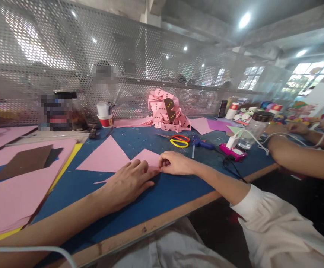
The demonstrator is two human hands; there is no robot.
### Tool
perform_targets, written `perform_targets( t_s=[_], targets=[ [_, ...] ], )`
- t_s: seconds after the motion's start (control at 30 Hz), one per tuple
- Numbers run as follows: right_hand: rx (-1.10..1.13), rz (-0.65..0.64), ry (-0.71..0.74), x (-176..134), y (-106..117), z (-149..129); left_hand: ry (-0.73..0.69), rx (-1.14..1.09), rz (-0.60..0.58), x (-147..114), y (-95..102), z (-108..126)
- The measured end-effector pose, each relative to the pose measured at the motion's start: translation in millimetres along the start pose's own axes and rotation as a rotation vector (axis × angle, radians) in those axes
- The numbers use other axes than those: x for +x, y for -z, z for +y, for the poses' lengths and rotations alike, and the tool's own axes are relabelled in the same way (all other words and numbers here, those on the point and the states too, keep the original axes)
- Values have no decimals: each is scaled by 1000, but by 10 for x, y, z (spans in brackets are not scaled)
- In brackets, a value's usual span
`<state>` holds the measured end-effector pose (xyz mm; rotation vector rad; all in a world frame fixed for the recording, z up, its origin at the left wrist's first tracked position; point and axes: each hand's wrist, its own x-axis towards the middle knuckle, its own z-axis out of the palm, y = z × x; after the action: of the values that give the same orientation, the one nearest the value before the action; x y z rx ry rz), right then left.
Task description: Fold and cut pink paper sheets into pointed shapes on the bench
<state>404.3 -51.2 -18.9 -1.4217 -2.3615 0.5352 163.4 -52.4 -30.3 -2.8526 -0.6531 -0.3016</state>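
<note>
A small piece of pink paper (148,155) lies on the blue tabletop between my hands. My left hand (130,180) rests palm down over its near left side, fingers stretched out and partly hiding it. With bent fingers, my right hand (175,163) pinches the right corner of that sheet, the fingertips close to my left index finger. A larger pink paper triangle (104,156) lies flat just to the left. A thin pink strip (99,182) pokes out beside my left wrist. Scissors (178,140) with red and yellow handles lie beyond my right hand.
Stacked pink sheets (13,204) and a brown sheet (25,163) cover the left side. A pink dotted paper model (164,111) stands at the back. A blue glue gun (203,143), magenta device (233,152) and glass jar (253,130) stand right, near a co-worker's arm (301,154).
</note>
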Motion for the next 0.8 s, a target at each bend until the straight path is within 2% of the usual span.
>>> perform_targets(
  t_s=[0.53, 0.8],
  targets=[
    [-15, 19, 46, -64, 21, 142, 1, -3, -18, -7, -13, -14],
    [-5, 28, 2, -145, 70, 189, -2, -32, -8, -12, -17, -30]
  ],
)
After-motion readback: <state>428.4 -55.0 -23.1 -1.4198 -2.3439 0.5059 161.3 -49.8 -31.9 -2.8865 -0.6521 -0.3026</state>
